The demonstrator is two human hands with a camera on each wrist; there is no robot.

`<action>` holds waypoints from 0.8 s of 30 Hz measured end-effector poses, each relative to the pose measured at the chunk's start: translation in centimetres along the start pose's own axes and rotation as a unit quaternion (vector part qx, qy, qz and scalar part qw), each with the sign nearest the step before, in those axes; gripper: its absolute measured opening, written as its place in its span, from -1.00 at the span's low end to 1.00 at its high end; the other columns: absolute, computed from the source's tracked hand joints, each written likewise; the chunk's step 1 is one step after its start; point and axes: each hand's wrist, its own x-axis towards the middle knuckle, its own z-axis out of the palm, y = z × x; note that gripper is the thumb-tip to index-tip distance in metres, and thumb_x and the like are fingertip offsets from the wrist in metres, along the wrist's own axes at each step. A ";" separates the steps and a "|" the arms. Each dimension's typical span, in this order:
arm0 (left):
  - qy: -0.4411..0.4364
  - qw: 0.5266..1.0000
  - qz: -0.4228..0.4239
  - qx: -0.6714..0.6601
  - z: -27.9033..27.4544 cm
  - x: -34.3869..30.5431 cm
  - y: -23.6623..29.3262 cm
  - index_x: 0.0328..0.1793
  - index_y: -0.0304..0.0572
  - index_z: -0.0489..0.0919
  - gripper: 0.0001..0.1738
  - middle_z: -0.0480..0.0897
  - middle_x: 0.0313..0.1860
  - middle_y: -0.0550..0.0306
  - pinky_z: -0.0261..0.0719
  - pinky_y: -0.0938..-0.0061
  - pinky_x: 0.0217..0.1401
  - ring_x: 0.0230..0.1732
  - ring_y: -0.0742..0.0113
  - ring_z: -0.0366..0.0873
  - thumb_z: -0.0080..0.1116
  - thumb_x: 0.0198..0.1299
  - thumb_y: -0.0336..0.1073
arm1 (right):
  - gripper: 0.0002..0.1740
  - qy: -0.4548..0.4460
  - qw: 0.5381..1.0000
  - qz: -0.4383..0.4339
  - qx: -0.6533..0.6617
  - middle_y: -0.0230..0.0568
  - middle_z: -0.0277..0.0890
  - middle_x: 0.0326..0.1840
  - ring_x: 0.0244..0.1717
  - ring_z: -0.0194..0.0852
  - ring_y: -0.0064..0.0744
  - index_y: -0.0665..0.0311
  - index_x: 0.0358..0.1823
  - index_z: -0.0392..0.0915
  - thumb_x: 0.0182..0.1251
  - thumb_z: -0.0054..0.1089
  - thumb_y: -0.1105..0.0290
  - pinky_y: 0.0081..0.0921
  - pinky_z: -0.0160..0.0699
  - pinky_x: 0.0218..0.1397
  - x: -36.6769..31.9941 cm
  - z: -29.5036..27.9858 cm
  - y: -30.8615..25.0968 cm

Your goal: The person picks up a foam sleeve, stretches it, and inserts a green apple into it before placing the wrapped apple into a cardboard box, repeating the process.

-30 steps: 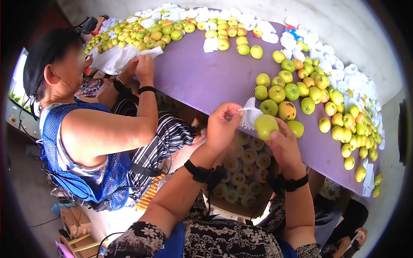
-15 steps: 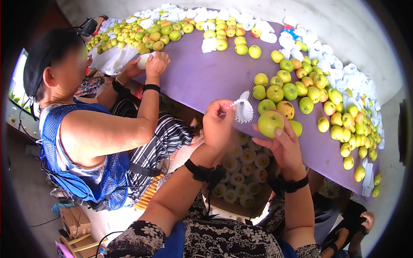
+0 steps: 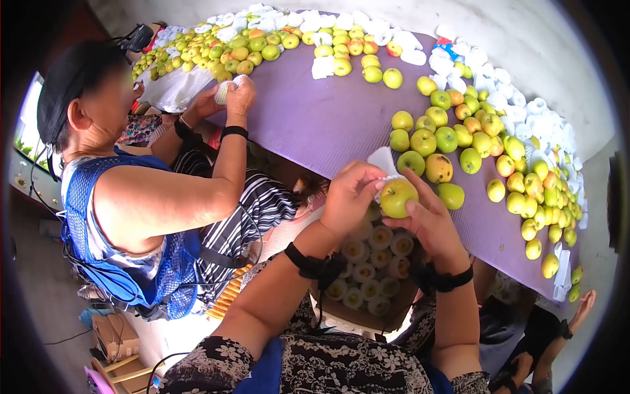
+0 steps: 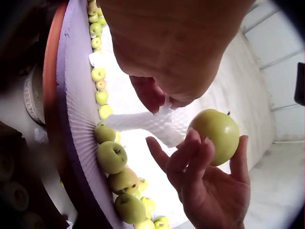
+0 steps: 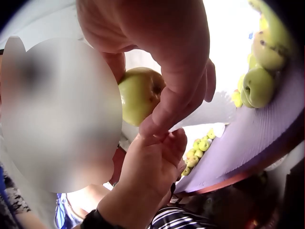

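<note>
My right hand [image 3: 433, 223] holds a yellow-green apple [image 3: 398, 198] over the near edge of the purple mat; in the left wrist view the apple [image 4: 217, 136] rests between thumb and fingers. Fingertips of my left hand [image 3: 350, 197] pinch a white foam net [image 3: 382, 159], which hangs beside the apple. Seen from the left wrist, the net [image 4: 152, 125] stretches away from the pinching left hand [image 4: 167, 57]. From the right wrist, the right hand [image 5: 162, 52] curls round the apple [image 5: 141, 95], with the left hand [image 5: 150, 167] close below it.
Loose apples [image 3: 446, 139] and white foam nets [image 3: 525, 121] line the back and right of the purple mat [image 3: 315, 111]. Below its edge stands a box of netted apples [image 3: 371, 270]. Another person [image 3: 141, 197] works at left; someone's arm [image 3: 551, 348] shows at lower right.
The apple and the net came apart and are now close together again, the left hand having moved right. At lower right, another person's hand has risen.
</note>
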 end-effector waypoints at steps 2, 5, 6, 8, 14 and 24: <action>-0.015 0.997 -0.048 -0.066 -0.2 -0.1 -0.8 -0.08 -0.27 0.59 -0.92 0.57 -0.25 0.26 0.47 0.61 -0.12 -0.26 0.54 0.48 0.14 0.34 -0.48 | -0.16 0.026 0.999 -0.001 -0.021 -0.12 0.27 0.38 0.24 0.44 -0.28 0.26 0.58 -0.02 0.37 0.24 0.33 -0.25 0.66 0.14 0.2 0.1 0.1; -0.033 0.988 -0.087 -0.127 -0.5 -0.1 -0.8 -0.06 -0.27 0.56 -0.92 0.58 -0.25 0.29 0.47 0.62 -0.13 -0.24 0.58 0.47 0.10 0.39 -0.45 | -0.25 0.051 0.992 -0.006 -0.114 -0.18 0.35 0.30 0.17 0.48 -0.37 0.24 0.53 0.12 0.38 0.24 0.31 -0.38 0.70 0.02 0.1 0.5 -0.1; -0.039 0.985 -0.094 -0.141 -0.6 -0.1 -0.8 -0.06 -0.27 0.56 -0.91 0.58 -0.25 0.30 0.47 0.62 -0.13 -0.24 0.59 0.47 0.09 0.40 -0.43 | -0.28 0.058 0.986 -0.008 -0.155 -0.21 0.37 0.28 0.14 0.48 -0.41 0.24 0.51 0.16 0.38 0.24 0.30 -0.42 0.71 -0.02 0.0 0.7 -0.3; -0.042 0.988 -0.073 -0.130 -0.5 -0.2 -0.8 -0.07 -0.27 0.55 -0.91 0.58 -0.26 0.30 0.47 0.63 -0.13 -0.24 0.59 0.47 0.08 0.40 -0.43 | -0.29 0.081 0.982 0.013 -0.170 -0.23 0.38 0.26 0.12 0.48 -0.46 0.22 0.49 0.20 0.37 0.26 0.29 -0.50 0.70 -0.08 0.0 1.1 -0.6; -0.054 0.992 -0.068 -0.092 -0.4 -0.2 -0.4 -0.07 -0.28 0.55 -0.92 0.58 -0.26 0.30 0.47 0.64 -0.13 -0.25 0.60 0.47 0.07 0.41 -0.43 | -0.32 0.072 0.994 0.013 -0.079 -0.24 0.38 0.24 0.09 0.50 -0.45 0.22 0.47 0.22 0.37 0.23 0.29 -0.52 0.68 -0.12 0.0 0.5 -0.3; -0.061 0.991 -0.082 -0.087 -0.8 0.0 -0.4 -0.09 -0.25 0.54 -0.93 0.56 -0.32 0.34 0.43 0.69 -0.18 -0.29 0.65 0.43 0.08 0.41 -0.42 | -0.34 0.098 0.979 -0.004 -0.177 -0.26 0.39 0.22 0.13 0.45 -0.43 0.24 0.41 0.27 0.29 0.26 0.38 -0.49 0.62 -0.01 -0.3 0.2 -0.4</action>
